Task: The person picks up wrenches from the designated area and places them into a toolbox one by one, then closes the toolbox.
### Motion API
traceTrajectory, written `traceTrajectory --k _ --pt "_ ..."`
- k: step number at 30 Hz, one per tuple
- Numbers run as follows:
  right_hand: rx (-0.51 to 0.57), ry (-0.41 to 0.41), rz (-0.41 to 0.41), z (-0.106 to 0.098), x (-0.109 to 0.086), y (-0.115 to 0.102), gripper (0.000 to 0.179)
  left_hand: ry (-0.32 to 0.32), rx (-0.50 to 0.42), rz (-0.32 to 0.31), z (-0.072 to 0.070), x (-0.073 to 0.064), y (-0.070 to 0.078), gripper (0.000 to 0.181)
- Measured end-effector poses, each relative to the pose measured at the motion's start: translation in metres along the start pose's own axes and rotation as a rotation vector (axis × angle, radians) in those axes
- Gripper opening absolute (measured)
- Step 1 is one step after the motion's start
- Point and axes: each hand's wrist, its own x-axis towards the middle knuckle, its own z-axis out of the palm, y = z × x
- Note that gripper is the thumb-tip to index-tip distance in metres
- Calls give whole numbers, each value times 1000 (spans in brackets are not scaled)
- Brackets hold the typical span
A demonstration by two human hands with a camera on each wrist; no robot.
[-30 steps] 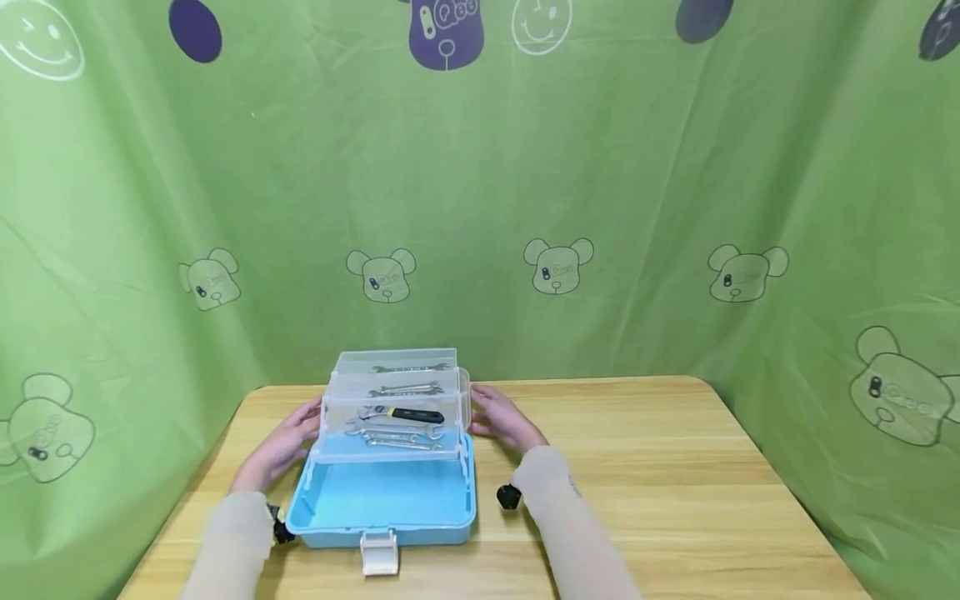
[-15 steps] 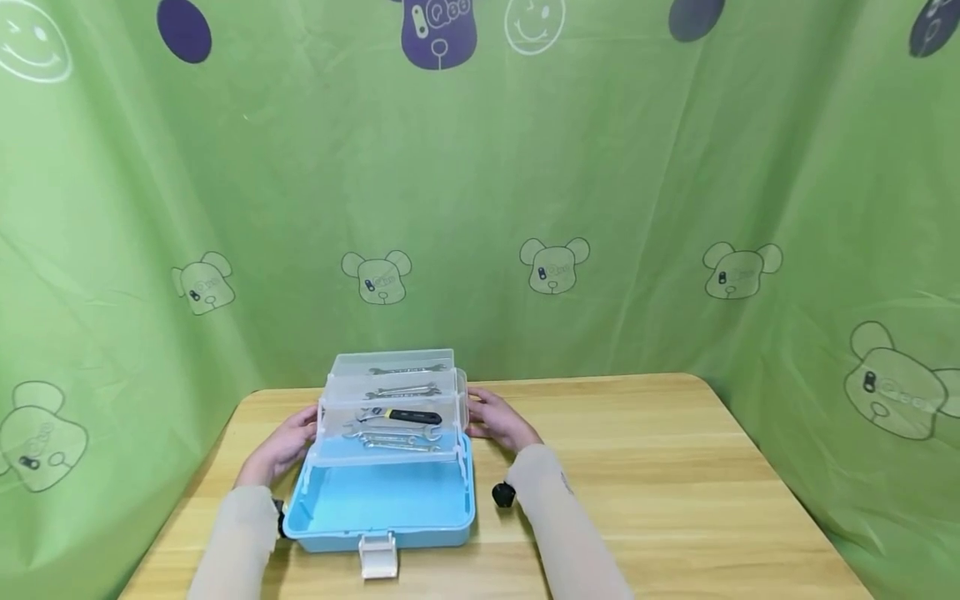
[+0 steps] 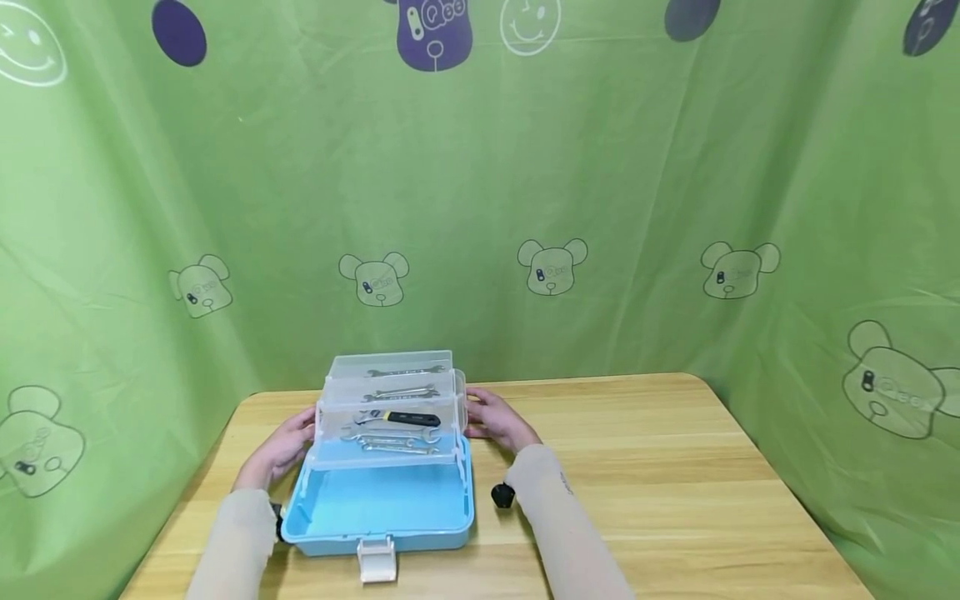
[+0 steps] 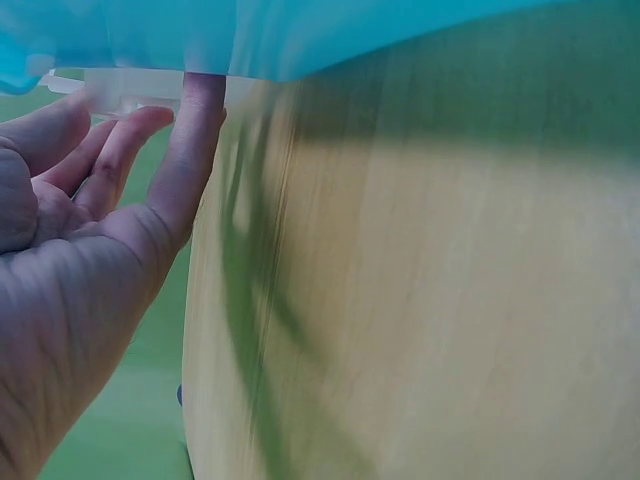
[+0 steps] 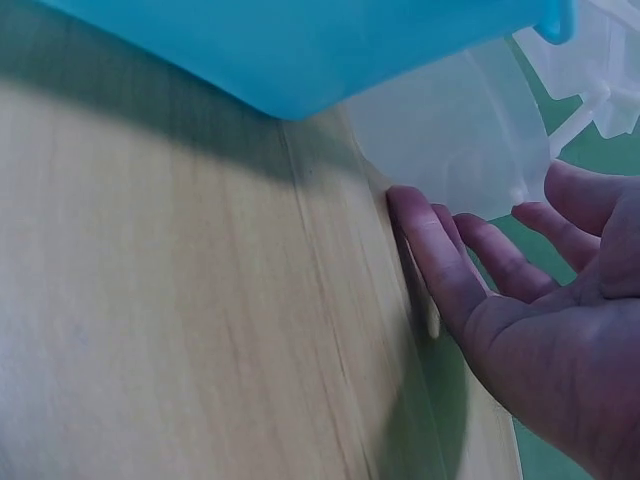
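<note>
A blue toolbox [image 3: 382, 500] stands unlatched on the table, with its clear trays [image 3: 390, 412] raised in steps. An adjustable wrench [image 3: 408, 418] with a black handle lies in the lowest tray, above several silver wrenches [image 3: 397, 442]. Higher up are more wrenches [image 3: 401, 392]. My left hand [image 3: 283, 444] is at the box's rear left side; one finger's tip [image 4: 200, 110] reaches up to the blue wall. On the opposite side, my right hand [image 3: 501, 419] has its fingers against the clear lid [image 5: 460, 140]. Part of the fingertips is hidden behind the trays in the head view.
The wooden table [image 3: 637, 467] extends to the right of the box. A green curtain [image 3: 465, 192] closes in the back and both sides. The white latch [image 3: 377, 558] hangs down at the box's front. A black device [image 3: 502, 496] sits at my right wrist.
The whole view has shifted slightly with the head. Both hands stay at the box's sides, and the trays and wrenches look the same.
</note>
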Motion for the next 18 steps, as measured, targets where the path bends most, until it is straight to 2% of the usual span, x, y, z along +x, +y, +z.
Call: traceTrajectory --k 4,11,18 --pt "13 -12 -7 0 -1 -1 48 -2 -22 17 0 -1 -1 60" --pt "7 -9 -62 2 -4 -5 49 -15 -51 93 0 0 -3 60" --pt "0 22 -135 0 -3 -9 52 31 -23 171 0 0 1 62"
